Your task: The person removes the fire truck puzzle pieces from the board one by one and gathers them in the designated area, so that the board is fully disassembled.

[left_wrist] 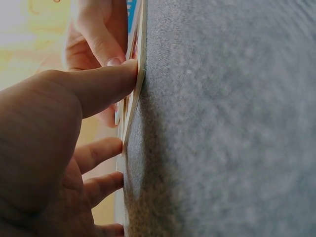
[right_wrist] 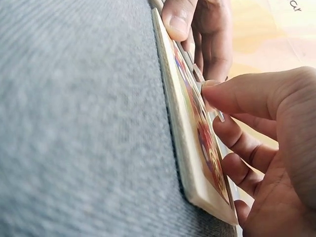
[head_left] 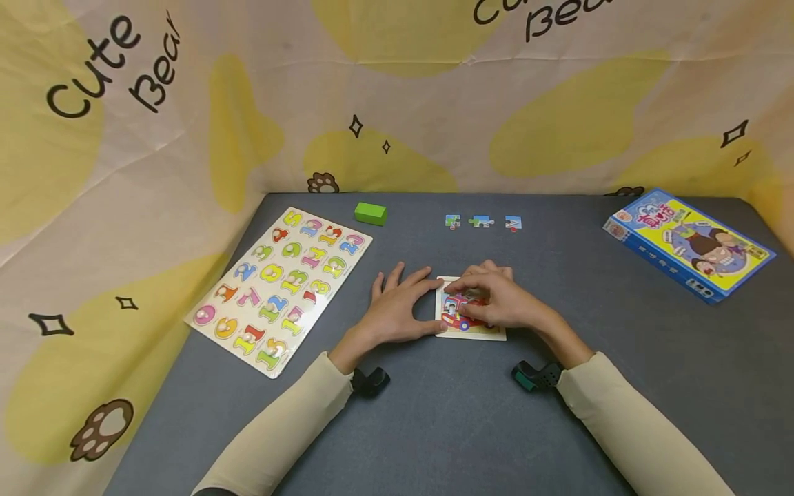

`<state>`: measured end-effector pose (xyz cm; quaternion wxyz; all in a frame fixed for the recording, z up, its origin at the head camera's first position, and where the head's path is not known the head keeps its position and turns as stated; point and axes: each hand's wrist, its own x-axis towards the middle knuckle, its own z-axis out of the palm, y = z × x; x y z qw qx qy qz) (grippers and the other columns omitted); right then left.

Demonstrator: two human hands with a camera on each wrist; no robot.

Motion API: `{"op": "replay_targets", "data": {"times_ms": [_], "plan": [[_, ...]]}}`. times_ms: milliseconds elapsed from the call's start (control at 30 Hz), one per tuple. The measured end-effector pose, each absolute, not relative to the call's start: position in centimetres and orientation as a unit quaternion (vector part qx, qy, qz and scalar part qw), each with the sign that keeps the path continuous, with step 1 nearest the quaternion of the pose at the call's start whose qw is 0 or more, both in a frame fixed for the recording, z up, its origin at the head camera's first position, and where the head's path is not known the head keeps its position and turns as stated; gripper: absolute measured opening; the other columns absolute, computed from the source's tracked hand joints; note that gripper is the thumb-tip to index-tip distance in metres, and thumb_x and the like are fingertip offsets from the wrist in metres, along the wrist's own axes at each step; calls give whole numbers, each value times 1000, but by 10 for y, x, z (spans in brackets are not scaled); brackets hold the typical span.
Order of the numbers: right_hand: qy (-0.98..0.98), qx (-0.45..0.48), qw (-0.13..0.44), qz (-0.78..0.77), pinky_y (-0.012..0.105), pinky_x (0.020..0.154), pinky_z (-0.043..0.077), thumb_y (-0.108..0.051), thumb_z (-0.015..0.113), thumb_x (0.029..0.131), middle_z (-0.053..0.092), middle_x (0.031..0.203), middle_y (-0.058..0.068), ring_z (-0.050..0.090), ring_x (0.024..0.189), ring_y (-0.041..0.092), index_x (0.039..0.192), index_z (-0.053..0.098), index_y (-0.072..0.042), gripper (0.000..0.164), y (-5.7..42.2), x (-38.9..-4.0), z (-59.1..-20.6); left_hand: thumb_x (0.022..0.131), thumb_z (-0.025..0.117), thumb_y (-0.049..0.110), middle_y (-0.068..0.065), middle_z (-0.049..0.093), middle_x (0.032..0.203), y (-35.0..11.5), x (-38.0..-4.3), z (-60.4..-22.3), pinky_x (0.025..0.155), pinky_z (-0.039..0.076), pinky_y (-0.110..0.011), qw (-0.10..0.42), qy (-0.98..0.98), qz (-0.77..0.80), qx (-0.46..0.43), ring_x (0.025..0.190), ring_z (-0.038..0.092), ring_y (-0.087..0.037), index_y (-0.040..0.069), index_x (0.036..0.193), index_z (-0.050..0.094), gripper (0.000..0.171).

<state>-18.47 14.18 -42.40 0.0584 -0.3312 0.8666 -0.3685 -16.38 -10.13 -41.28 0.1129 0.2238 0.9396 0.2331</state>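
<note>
A small wooden puzzle board point(head_left: 471, 335) with a red vehicle picture lies flat on the table in the head view. My left hand point(head_left: 397, 310) is spread at its left side, thumb and index finger touching the board's left corners. In the left wrist view that thumb presses on the board's edge point(left_wrist: 140, 81). Over the board, my right hand point(head_left: 499, 297) pinches a thin puzzle piece point(right_wrist: 220, 116) between thumb and fingers. The fingers hide most of this piece and part of the picture.
Three loose jigsaw pieces point(head_left: 481, 221) lie in a row behind the board. A green block point(head_left: 371, 213) and a number puzzle board point(head_left: 282, 289) are to the left. At the right is a blue and yellow box point(head_left: 691, 248). A patterned cloth point(head_left: 397, 103) hangs behind.
</note>
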Motion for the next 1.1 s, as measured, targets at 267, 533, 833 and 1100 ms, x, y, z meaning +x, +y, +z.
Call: {"op": "replay_targets", "data": {"times_ms": [267, 533, 833, 1100], "plan": [[865, -323, 73, -377, 42, 83, 18, -16, 79, 88, 68, 106, -4, 43, 95, 19, 121, 75, -18, 34, 147, -187, -424, 86, 75, 55, 0, 31, 168, -101, -163, -412, 120, -1, -70, 115, 940, 231, 222, 159, 5, -42, 29, 153, 48, 76], [860, -320, 62, -392, 41, 82, 18, -16, 79, 86, 70, 108, -4, 44, 95, 20, 122, 75, -19, 36, 153, -192, -424, 85, 75, 54, 0, 32, 168, -101, -163, -411, 120, -1, -70, 117, 939, 236, 222, 159, 6, -42, 29, 152, 49, 76], [859, -306, 58, -406, 41, 82, 19, -16, 79, 86, 71, 106, -2, 45, 96, 21, 122, 75, -18, 36, 157, -198, -427, 85, 76, 54, 0, 33, 167, -102, -162, -412, 120, -1, -70, 115, 940, 235, 220, 159, 6, -42, 29, 152, 49, 77], [852, -296, 55, -428, 43, 84, 18, -13, 78, 88, 69, 109, 3, 45, 97, 23, 123, 74, -15, 35, 165, -211, -427, 85, 75, 55, 0, 33, 167, -101, -162, -411, 120, -1, -70, 114, 941, 231, 218, 159, 6, -41, 30, 152, 48, 77]]}}
